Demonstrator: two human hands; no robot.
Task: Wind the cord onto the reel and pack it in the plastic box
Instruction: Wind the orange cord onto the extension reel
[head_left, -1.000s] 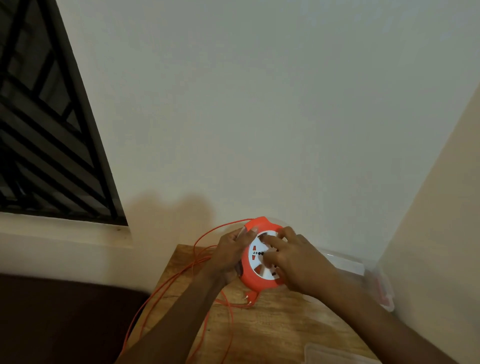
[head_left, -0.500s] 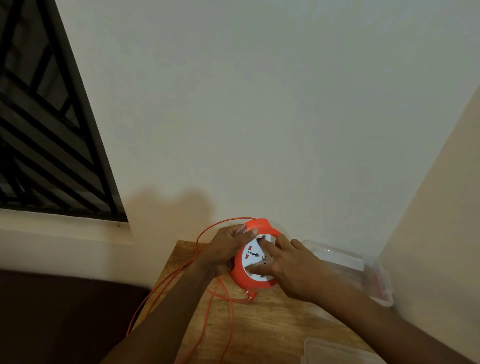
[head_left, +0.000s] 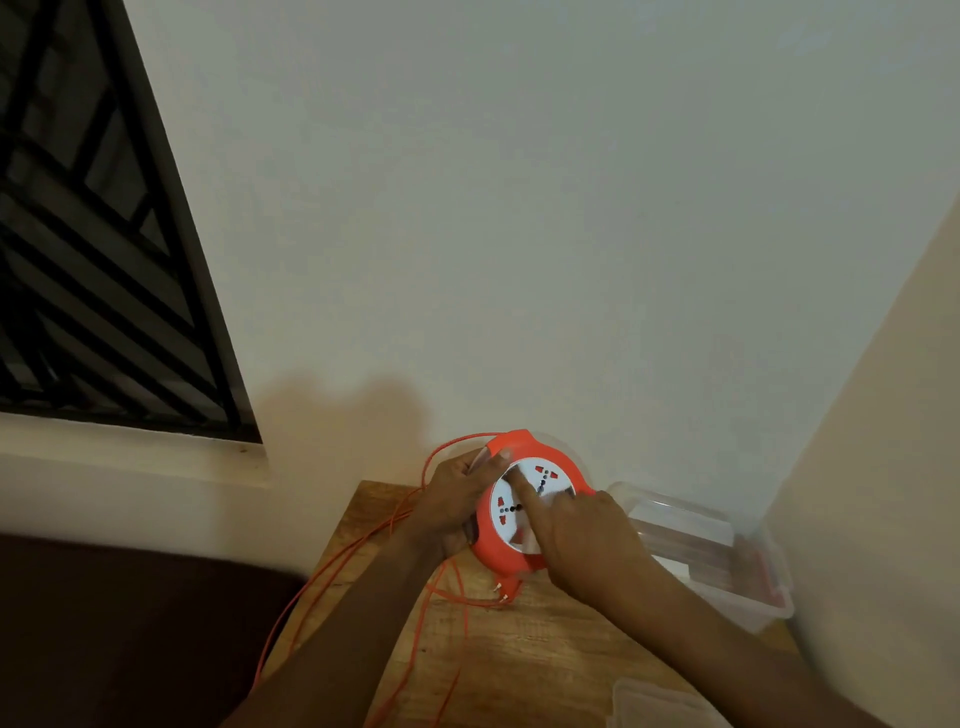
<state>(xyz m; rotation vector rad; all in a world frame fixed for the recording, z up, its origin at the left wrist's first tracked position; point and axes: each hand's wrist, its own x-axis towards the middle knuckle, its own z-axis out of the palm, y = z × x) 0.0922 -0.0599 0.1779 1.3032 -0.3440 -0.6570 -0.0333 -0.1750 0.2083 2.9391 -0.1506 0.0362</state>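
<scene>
The orange reel (head_left: 501, 548) sits at the far edge of the wooden table (head_left: 545, 654), close to the wall, tilted so its white socket face (head_left: 511, 506) looks up toward the camera. The left hand (head_left: 454, 501) grips the reel's left rim, fingers curled round the edge near the top. The right hand (head_left: 587, 540) lies over the lower right part of the face with its index finger (head_left: 524, 493) stretched straight across the white disc, pressing on it; the other fingers are loosely bent and hold nothing. The orange cord (head_left: 363, 545) runs from behind the left hand in several loose strands, down over the table's left edge, with more loops lying on the wood below the reel. 2 small metal pins of a plug (head_left: 501, 592) show just under the reel. The clear plastic box (head_left: 727, 566) stands open to the right, just beside the right hand, against the corner of the walls. Its clear lid (head_left: 660, 704) lies at the table's near edge. A barred window (head_left: 93, 260) fills the upper left.
</scene>
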